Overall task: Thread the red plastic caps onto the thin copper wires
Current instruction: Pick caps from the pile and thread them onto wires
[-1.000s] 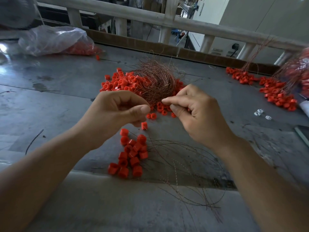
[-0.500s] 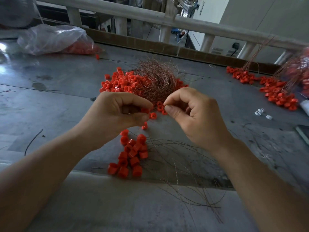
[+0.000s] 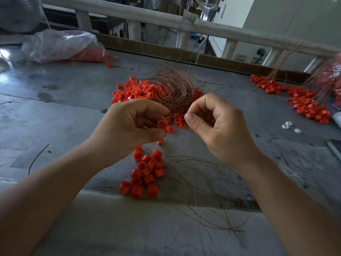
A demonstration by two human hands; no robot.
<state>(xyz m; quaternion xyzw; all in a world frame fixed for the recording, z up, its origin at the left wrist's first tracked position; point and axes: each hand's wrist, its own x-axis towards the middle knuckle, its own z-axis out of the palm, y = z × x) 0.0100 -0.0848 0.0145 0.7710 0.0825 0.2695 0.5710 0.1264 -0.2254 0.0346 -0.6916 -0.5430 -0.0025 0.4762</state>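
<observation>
Nearest of all, some loose copper wires lie in long bends on the grey table, by its near edge. Just left of them sits a small heap of red caps, all touching each other.

A bit farther in, two bare hands are held up over the table, close together but not touching. The left hand has its fingers curled, and it holds a red cap between its thumb and fingertips. The hole in the cap faces up toward the camera. One more loose cap shows just right of it. The right hand has its fingers curled in too, with the thumb pressed on the side of the first finger. A wire would be too thin to see there, so I cannot tell if it holds one.

Behind the hands is a ball of copper wire, tangled like a nest. It rests on a big heap of red caps, which spreads out to its left.

To the right lie a few small white bits. Farther right is another heap of caps with wires sticking up from it.

Far on the left lies a clear plastic bag with red caps inside. A pale rail runs along the far side of the table.
</observation>
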